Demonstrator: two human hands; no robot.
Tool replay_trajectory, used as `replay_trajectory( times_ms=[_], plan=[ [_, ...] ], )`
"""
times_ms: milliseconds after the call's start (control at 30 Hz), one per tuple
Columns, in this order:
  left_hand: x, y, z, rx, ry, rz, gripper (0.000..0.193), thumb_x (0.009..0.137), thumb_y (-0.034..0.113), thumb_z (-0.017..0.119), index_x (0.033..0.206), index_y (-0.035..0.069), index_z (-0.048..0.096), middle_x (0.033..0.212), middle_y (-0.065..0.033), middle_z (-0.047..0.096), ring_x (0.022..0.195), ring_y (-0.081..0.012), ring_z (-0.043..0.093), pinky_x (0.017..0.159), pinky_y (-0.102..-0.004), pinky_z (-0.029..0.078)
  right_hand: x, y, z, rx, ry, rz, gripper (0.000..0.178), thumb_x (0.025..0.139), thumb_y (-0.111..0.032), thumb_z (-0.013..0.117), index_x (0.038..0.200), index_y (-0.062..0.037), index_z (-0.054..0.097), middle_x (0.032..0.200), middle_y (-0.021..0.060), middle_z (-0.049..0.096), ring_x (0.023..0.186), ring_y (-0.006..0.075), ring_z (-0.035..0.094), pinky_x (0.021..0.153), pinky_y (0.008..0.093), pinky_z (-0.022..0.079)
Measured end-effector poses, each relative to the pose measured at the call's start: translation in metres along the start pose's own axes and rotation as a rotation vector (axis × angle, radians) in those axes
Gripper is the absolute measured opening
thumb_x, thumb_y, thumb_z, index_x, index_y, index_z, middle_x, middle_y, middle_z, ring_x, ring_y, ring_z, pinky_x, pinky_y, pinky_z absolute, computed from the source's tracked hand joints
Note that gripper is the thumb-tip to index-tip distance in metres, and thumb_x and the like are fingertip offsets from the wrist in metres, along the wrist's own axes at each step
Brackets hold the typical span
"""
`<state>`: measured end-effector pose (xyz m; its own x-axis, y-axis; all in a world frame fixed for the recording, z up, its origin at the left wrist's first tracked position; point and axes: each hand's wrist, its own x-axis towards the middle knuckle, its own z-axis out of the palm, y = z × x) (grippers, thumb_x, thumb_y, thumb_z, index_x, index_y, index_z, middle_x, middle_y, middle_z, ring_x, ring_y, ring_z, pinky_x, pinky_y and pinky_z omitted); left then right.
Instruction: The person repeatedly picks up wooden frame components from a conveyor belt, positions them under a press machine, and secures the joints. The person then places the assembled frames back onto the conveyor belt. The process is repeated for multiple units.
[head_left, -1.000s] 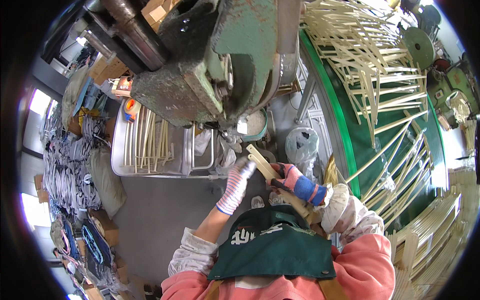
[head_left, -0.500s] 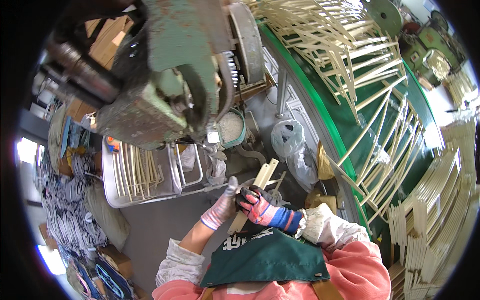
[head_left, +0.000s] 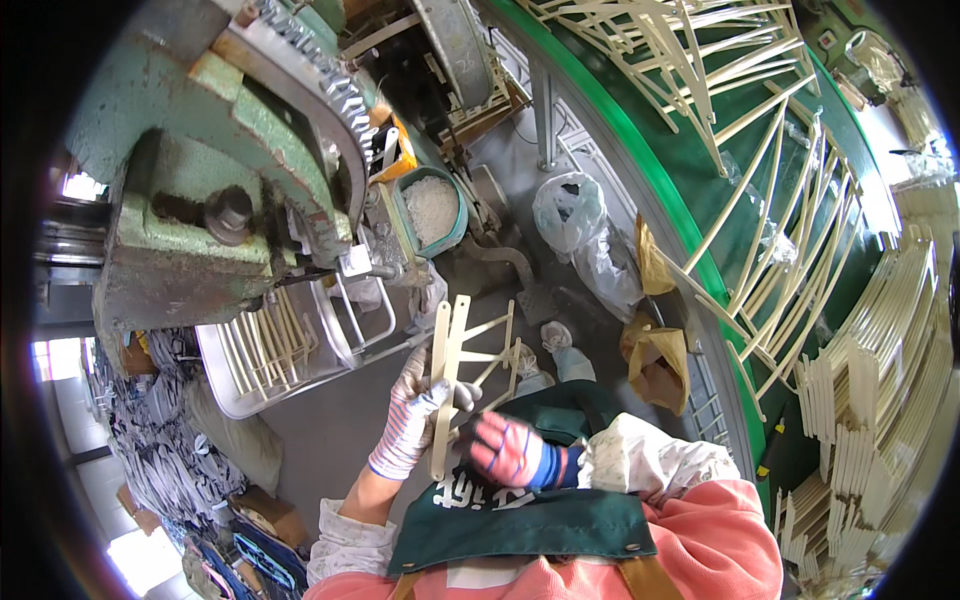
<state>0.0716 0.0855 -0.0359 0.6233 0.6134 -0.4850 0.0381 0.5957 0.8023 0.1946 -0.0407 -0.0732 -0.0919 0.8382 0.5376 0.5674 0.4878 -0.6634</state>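
Sitting under the big green press [head_left: 200,200], the person is holding a pale slatted frame [head_left: 462,370] upright over the lap. Left hand [head_left: 418,420] is gripping its long rails; right hand [head_left: 508,450] is pinching the lower end. Judging: inspection step; next move needs steady alignment.

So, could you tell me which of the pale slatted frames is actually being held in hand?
The pale slatted frame before the green apron, gripped by the gloved left hand; the others lie on the green table.
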Motion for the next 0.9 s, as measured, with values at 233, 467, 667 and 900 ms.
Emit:
replay_trajectory(
  times_ms=[233, 467, 667, 900],
  plan=[
    [-0.004, -0.004, 0.000, -0.270, 0.177, -0.072, 0.030, 0.087, 0.007, 0.052, 0.116, 0.005, 0.050, 0.102, -0.0151, 0.062, 0.087, -0.0229, 0.064, 0.079, -0.0350, 0.054, 0.057, 0.079, -0.054, 0.625, -0.137, 0.787, 0.024, 0.079, 0.007, 0.041, 0.094, 0.0002, 0.059, 0.078, 0.0081, 0.063, 0.072, 0.0137, 0.063, 0.064, 0.0251, 0.051],
    [0.003, -0.016, -0.008, -0.380, 0.130, 0.026, 0.033, 0.086, 0.009, 0.055, 0.119, 0.006, 0.050, 0.105, -0.0121, 0.061, 0.091, -0.0219, 0.061, 0.082, -0.0371, 0.051, 0.102, 0.076, -0.050, 0.709, -0.663, 0.781, 0.032, 0.094, -0.012, 0.041, 0.125, -0.0076, 0.045, 0.079, 0.0061, 0.063, 0.071, 0.0146, 0.065, 0.058, 0.0258, 0.054],
    [0.019, -0.011, -0.023, -0.036, 0.104, 0.179, 0.036, 0.082, 0.010, 0.062, 0.115, 0.000, 0.051, 0.096, -0.0063, 0.061, 0.087, -0.0184, 0.059, 0.078, -0.0339, 0.049, 0.131, 0.086, -0.024, 0.717, -0.813, 1.066, 0.027, 0.092, -0.031, 0.048, 0.103, -0.0070, 0.054, 0.071, 0.0111, 0.065, 0.058, 0.0207, 0.066, 0.045, 0.0290, 0.053],
    [-0.003, 0.002, -0.039, -0.200, 0.169, 0.161, 0.023, 0.082, 0.001, 0.057, 0.105, -0.004, 0.055, 0.097, -0.0131, 0.063, 0.089, -0.0231, 0.062, 0.082, -0.0352, 0.051, 0.126, 0.108, -0.030, 0.612, -0.700, 0.920, 0.035, 0.084, -0.037, 0.063, 0.082, -0.0023, 0.064, 0.063, 0.0044, 0.062, 0.051, 0.0093, 0.058, 0.044, 0.0209, 0.045]
  ],
)
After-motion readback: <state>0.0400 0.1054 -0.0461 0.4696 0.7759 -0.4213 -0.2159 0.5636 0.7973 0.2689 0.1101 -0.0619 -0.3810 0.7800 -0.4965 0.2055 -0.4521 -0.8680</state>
